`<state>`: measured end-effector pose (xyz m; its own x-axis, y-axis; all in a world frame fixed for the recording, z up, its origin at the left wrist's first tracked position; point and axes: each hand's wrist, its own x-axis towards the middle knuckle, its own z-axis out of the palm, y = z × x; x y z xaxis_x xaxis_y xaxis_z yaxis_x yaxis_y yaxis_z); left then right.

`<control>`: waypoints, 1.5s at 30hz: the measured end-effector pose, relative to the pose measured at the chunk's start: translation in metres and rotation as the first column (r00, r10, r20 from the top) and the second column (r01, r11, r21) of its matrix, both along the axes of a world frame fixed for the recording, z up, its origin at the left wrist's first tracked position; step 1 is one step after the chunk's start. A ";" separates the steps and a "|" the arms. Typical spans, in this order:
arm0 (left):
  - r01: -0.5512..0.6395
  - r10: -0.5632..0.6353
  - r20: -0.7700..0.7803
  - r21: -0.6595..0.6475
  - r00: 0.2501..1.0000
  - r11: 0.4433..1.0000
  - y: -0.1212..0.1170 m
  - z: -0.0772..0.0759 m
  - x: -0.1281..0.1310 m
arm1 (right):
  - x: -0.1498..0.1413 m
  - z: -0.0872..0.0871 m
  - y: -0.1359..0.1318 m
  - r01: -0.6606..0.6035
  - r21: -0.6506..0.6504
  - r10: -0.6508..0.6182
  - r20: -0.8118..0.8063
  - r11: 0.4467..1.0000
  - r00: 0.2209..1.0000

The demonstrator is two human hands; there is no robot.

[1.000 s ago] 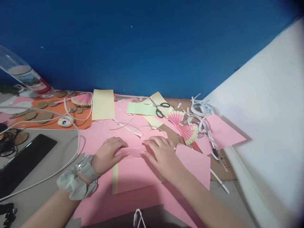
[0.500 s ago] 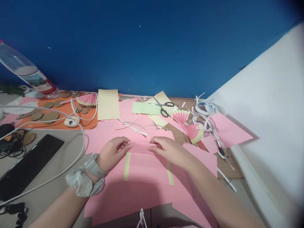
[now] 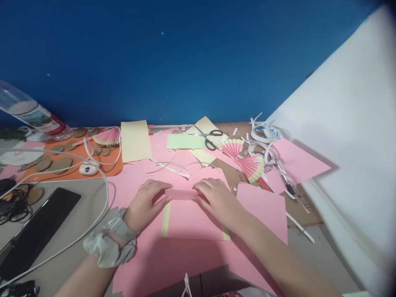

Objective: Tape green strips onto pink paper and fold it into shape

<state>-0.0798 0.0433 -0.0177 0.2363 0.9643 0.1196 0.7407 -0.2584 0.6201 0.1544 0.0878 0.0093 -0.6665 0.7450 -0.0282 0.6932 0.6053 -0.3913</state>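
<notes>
A pink sheet of paper (image 3: 194, 220) with yellow and green strips along both sides lies before me. Its far edge is folded into a narrow band (image 3: 181, 194). My left hand (image 3: 150, 202) pinches the left end of that fold between thumb and fingers. At the right end, my right hand (image 3: 213, 200) grips the fold the same way, its fingertips partly hidden behind the paper. Larger pink sheets (image 3: 173, 260) spread underneath. Beyond my hands, thin paper offcuts (image 3: 173, 168) lie loose, and black-handled scissors (image 3: 210, 138) rest on a light green strip (image 3: 182, 141).
Pleated pink fans (image 3: 247, 165) lie at the right beside white coiled strips (image 3: 262, 144). A yellow sheet (image 3: 136, 142) is at the back. At left are a black phone-like slab (image 3: 40, 231), a white cable (image 3: 105, 198), cardboard discs (image 3: 62, 165) and a plastic bottle (image 3: 40, 117).
Both hands have shifted on the fold, and the band at the paper's far edge stands out more plainly. The view has tilted and moved slightly.
</notes>
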 end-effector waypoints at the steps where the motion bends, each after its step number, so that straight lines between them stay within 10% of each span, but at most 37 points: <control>1: 0.008 -0.008 -0.002 -0.001 1.000 1.000 0.000 0.000 0.000 | 0.000 0.000 -0.002 -0.004 0.020 0.003 0.009 1.000 1.000; 29: 0.019 -0.020 -0.053 -0.023 0.998 1.000 0.003 0.002 0.000 | -0.002 -0.015 -0.007 0.056 0.109 -0.057 0.006 0.993 0.998; 35: -0.049 0.062 -0.163 0.084 0.985 0.995 -0.004 0.004 0.005 | 0.000 -0.021 -0.005 0.093 0.147 -0.092 -0.018 0.985 0.996; 40: 0.180 -0.161 -0.292 0.040 0.943 0.983 -0.028 0.006 0.021 | -0.003 -0.018 -0.011 0.000 0.206 -0.004 0.019 0.979 1.000; 45: 0.174 -0.119 -0.531 0.053 0.839 0.983 -0.046 -0.009 0.022 | 0.002 -0.023 -0.030 -0.120 0.240 0.103 0.083 0.963 0.991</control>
